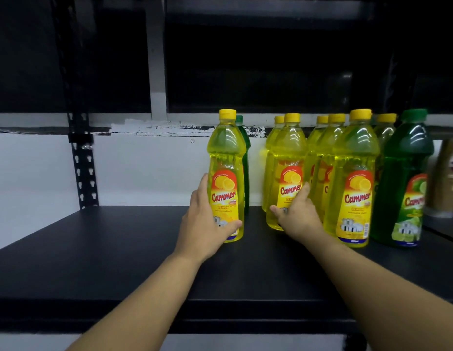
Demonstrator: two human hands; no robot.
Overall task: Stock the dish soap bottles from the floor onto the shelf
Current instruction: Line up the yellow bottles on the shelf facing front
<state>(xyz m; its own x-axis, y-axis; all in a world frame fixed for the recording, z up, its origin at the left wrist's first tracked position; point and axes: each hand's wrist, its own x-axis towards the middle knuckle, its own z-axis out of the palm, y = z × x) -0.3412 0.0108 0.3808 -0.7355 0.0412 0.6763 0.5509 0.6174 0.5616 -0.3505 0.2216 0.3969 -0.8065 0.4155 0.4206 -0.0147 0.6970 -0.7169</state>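
A yellow lemon dish soap bottle (226, 158) stands upright on the black shelf (119, 249). My left hand (207, 219) grips its lower half, thumb across the label. A green bottle (244, 148) stands right behind it. To the right stands a cluster of several yellow bottles. My right hand (299, 214) holds the nearest one of them, a yellow bottle (287, 158), low on its label. Another yellow bottle (354, 173) stands in front, to the right of that hand. A large green bottle (405, 173) stands at the cluster's right end.
A black perforated upright (83, 173) rises at the back left against a white wall. A brownish packaged item (445, 178) sits at the far right, blurred. The shelf's front edge (169, 315) runs across the bottom.
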